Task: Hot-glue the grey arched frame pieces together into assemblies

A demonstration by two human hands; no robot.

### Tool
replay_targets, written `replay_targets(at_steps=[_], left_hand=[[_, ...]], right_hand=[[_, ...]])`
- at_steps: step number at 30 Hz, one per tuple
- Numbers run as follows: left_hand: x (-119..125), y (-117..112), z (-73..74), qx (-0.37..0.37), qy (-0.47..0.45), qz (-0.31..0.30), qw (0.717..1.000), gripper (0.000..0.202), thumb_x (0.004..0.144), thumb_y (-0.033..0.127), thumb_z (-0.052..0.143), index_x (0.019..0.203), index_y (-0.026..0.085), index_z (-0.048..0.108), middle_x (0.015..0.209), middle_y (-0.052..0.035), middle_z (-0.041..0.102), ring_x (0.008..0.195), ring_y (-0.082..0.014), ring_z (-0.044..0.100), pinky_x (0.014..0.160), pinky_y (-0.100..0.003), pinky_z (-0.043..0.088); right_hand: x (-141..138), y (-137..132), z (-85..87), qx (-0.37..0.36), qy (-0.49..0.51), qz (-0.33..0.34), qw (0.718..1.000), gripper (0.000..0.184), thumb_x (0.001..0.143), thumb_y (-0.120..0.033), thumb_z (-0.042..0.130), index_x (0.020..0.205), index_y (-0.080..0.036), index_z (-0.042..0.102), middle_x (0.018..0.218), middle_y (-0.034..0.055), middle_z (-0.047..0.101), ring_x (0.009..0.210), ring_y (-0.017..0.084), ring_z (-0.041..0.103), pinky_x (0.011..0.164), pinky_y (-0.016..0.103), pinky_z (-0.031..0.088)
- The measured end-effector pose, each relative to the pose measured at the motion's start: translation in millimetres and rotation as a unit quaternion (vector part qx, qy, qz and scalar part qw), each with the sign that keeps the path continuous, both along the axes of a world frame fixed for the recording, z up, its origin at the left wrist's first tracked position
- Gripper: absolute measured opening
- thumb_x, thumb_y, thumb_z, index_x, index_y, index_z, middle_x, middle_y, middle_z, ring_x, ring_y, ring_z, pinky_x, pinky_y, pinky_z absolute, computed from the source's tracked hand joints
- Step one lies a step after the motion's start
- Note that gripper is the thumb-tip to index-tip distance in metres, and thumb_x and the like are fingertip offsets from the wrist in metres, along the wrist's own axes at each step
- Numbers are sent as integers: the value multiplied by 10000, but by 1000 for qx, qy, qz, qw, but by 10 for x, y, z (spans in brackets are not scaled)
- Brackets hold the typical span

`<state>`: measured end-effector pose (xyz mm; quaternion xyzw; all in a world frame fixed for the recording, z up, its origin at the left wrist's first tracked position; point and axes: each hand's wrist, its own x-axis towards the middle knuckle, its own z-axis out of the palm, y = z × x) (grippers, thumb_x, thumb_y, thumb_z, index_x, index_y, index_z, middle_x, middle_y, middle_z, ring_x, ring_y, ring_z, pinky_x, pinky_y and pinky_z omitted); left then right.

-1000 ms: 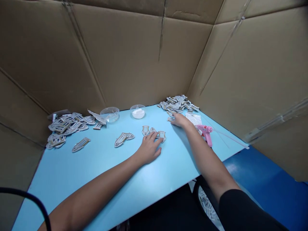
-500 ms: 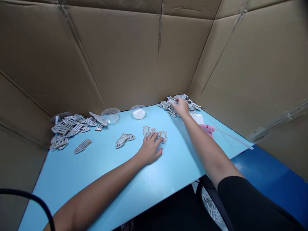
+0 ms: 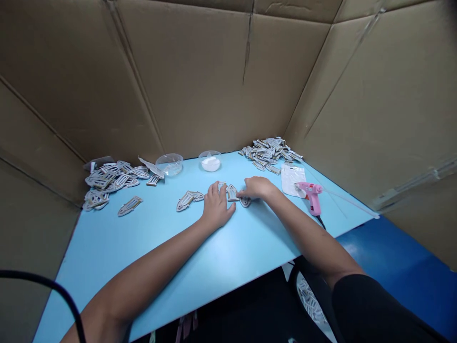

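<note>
My left hand (image 3: 216,207) lies on the table with its fingers spread, its fingertips by a small white-and-tan cut-out piece (image 3: 222,184) that they partly cover. My right hand (image 3: 257,187) is closed, thumb and fingers bent down onto a shield-shaped piece (image 3: 245,202) partly hidden beneath them. Between the two hands lies an arched cut-out piece (image 3: 232,193) with a white frame and tan edges. Left of my left hand, a longer pointed piece (image 3: 184,201) rests against a smaller one (image 3: 197,196).
Piles of similar pieces lie at the back left (image 3: 110,180) and back right (image 3: 269,151). Two clear round tubs (image 3: 170,165) stand along the cardboard wall (image 3: 200,85), one holding something white. A pink glue gun (image 3: 313,194) rests near a white plastic bag (image 3: 291,177) on the right.
My right hand has come from the back-right pile to the pieces beside my left hand. My left hand has shifted slightly left. The glue gun and bag now show fully.
</note>
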<state>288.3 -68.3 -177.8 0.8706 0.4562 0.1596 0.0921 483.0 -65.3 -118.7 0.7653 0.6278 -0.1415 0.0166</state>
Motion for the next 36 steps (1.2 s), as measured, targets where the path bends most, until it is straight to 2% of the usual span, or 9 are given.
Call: replay_targets(at_steps=[3,7,10,15,19,22,28,33,36], left_hand=[[2,27,3,-5,5,18,1000,792,916,437,652,1581,130,348,1688,-246,293,1541,-408,353,1214,-549,387],[-4,49,20,-3,16,14,1000,783,929,461,631,1582,139,344,1617,-205,446,1474,-370,455,1188,-528,413],[-13,56,33,2,28,5,1000,686,943,489,608,1519,160,433,1577,-173,499,1441,-362,480,1171,-525,418],[-14,40,64,10,43,6,999,548,964,536,575,1379,180,543,1501,-162,550,1393,-359,500,1126,-514,423],[-14,22,88,17,53,24,998,358,1020,453,488,1224,181,598,1317,-140,646,1269,-315,567,1060,-478,444],[-42,19,117,24,72,42,996,285,1030,399,504,1144,166,623,1212,-131,673,1209,-294,592,1046,-481,458],[-120,46,250,34,116,53,991,401,1008,458,641,1270,155,635,1260,-92,669,1191,-242,646,1071,-499,539],[-214,52,338,16,131,31,991,420,1009,430,652,1329,160,615,1308,-103,658,1180,-240,662,1039,-487,576],[-286,35,349,-6,130,-9,991,422,1008,436,652,1327,161,618,1313,-103,656,1196,-244,655,1057,-501,563]], right_hand=[[-55,-106,-1,-22,7,31,999,567,826,-538,780,1235,-150,722,1205,202,758,1074,325,719,771,326,486],[8,-134,30,-22,31,73,997,521,834,-383,787,1317,-219,680,1203,112,763,1065,258,713,783,279,474],[80,-132,2,-3,39,82,996,557,804,-283,797,1339,-214,662,1253,119,733,1096,256,697,807,269,471],[123,-118,-43,49,50,66,995,557,827,-250,767,1354,-146,620,1296,181,701,1173,290,666,874,288,462],[25,-129,-11,103,77,73,989,562,916,-286,672,1436,-131,522,1316,156,693,1197,252,647,910,273,447],[-116,-158,-25,108,98,94,985,557,946,-319,637,1456,-142,498,1329,138,685,1186,228,650,915,260,447],[-298,-190,-147,85,95,103,986,632,894,-499,711,1386,-142,540,1358,186,633,1260,320,603,972,333,451],[-216,-164,-182,79,77,97,989,486,884,-264,677,1346,-166,563,1324,162,637,1231,316,599,967,337,448],[-138,-141,-201,86,70,90,990,438,912,-219,624,1341,-148,569,1319,187,630,1236,332,588,976,354,441]])
